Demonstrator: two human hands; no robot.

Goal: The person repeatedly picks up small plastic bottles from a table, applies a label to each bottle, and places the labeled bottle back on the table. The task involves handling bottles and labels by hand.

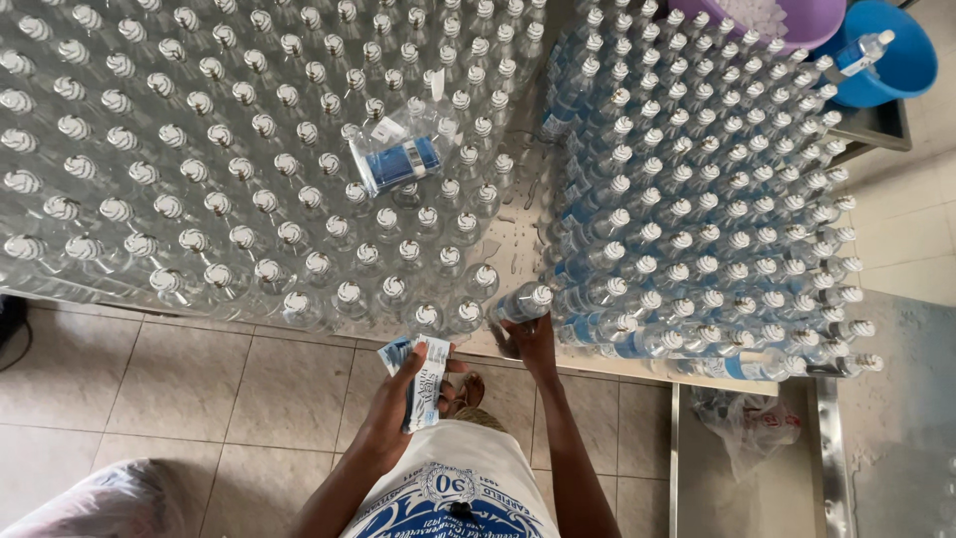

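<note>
A clear plastic bottle (521,302) with a white cap stands at the near edge of the table (518,234), in the gap between two crowds of bottles, and the right hand (528,339) wraps its fingers around the bottle's lower body. The left hand (403,399), held off the table above the tiled floor (199,379), pinches a small stack of blue-and-white labels (423,374) between thumb and fingers. To the left spreads a dense field of unlabelled bottles (199,149), with a clear bag of blue labels (398,154) lying on their caps. To the right stands a block of labelled bottles (707,199). Beyond them sit a purple tub (807,20) and a blue bucket (901,60).
</note>
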